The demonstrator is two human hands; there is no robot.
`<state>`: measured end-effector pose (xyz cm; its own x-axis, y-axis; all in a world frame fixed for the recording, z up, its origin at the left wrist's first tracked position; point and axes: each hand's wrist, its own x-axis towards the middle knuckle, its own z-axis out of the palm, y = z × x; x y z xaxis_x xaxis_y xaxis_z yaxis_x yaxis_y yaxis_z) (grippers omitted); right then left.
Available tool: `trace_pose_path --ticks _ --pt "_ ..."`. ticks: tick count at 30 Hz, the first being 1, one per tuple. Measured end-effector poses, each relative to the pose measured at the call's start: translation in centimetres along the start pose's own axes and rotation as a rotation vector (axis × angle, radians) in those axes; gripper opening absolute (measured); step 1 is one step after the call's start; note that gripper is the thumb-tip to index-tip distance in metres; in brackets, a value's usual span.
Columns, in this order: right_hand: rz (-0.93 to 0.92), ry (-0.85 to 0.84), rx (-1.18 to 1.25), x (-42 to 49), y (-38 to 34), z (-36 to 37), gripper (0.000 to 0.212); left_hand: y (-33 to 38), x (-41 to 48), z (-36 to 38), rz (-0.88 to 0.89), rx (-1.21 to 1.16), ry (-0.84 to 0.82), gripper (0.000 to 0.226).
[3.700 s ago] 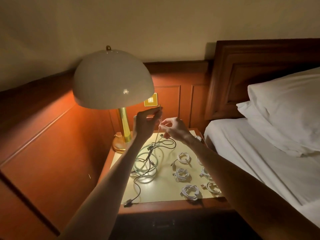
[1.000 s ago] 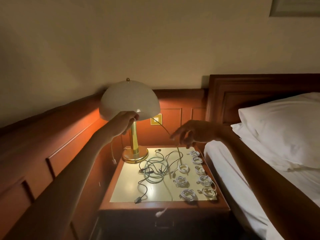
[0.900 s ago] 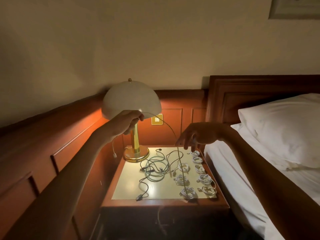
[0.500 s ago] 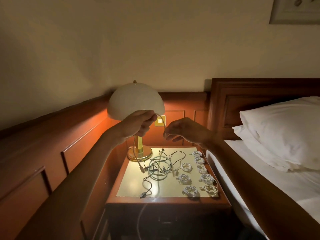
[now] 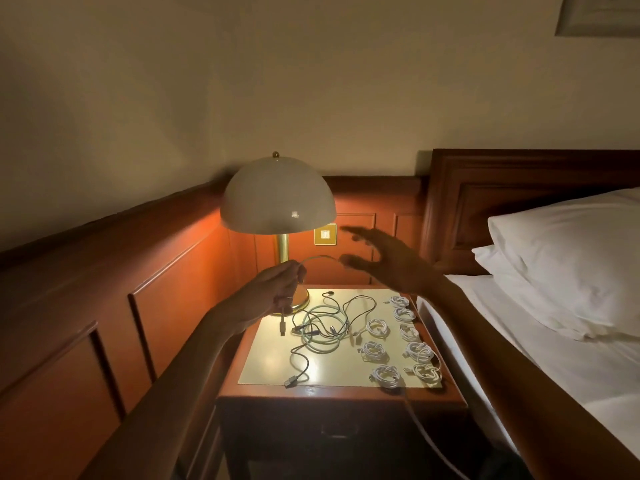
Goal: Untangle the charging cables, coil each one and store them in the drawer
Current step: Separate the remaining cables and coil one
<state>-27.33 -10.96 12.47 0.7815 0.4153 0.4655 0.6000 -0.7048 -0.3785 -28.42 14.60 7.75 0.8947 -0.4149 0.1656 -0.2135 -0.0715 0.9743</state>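
My left hand (image 5: 281,289) is closed on a pale cable (image 5: 317,258) above the nightstand's left side. One plug end (image 5: 283,329) hangs below my fist, and the cable arcs right toward my right hand (image 5: 389,263). That hand hovers with its fingers spread, the thumb tip near the arc. A tangle of dark and pale green cables (image 5: 322,329) lies in the middle of the nightstand top (image 5: 266,362). Several coiled white cables (image 5: 377,328) sit in two rows on its right side. A thin white cable (image 5: 424,434) trails down past the shut drawer (image 5: 335,433).
A domed lamp (image 5: 278,197) on a brass stem stands at the nightstand's back left, just behind my left hand. A brass wall switch (image 5: 325,234) is behind it. The bed (image 5: 540,358) with white pillows borders the nightstand on the right; wood panelling runs along the left.
My left hand has come down from under the lampshade with the cable in it. My right hand let go of the pinch, spread its fingers and moved right.
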Motion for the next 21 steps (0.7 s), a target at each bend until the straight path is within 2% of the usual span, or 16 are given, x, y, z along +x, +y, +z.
trace_pose_path --ticks 3,6,11,13,15,17,18,21 --pt "-0.048 -0.155 0.053 0.3 -0.5 2.1 0.048 0.7 0.3 1.1 0.018 -0.004 -0.071 0.026" --pt "-0.053 -0.141 0.224 0.6 -0.2 2.8 0.020 0.9 0.6 1.7 0.036 -0.036 -0.082 0.029" --pt "0.012 -0.085 0.439 1.0 -0.5 1.5 0.023 -0.6 0.5 1.0 -0.011 0.046 -0.141 0.037" --pt "0.050 -0.059 0.374 1.3 -0.4 0.9 0.020 -1.4 0.3 1.1 -0.051 0.008 -0.178 0.033" --pt "0.035 -0.150 0.284 1.3 -0.4 0.1 0.016 -1.8 0.2 1.4 -0.063 -0.026 -0.166 0.029" --pt "-0.008 -0.272 0.261 1.2 -0.6 -0.3 0.023 -1.8 0.4 1.6 -0.052 -0.042 -0.168 0.030" --pt "-0.043 -0.280 0.237 1.3 -0.8 -0.2 0.021 -1.7 0.5 1.7 -0.046 -0.050 -0.183 0.032" --pt "-0.132 -0.116 0.130 1.9 -0.9 0.5 0.015 -1.7 0.5 2.3 -0.045 -0.057 -0.226 0.036"
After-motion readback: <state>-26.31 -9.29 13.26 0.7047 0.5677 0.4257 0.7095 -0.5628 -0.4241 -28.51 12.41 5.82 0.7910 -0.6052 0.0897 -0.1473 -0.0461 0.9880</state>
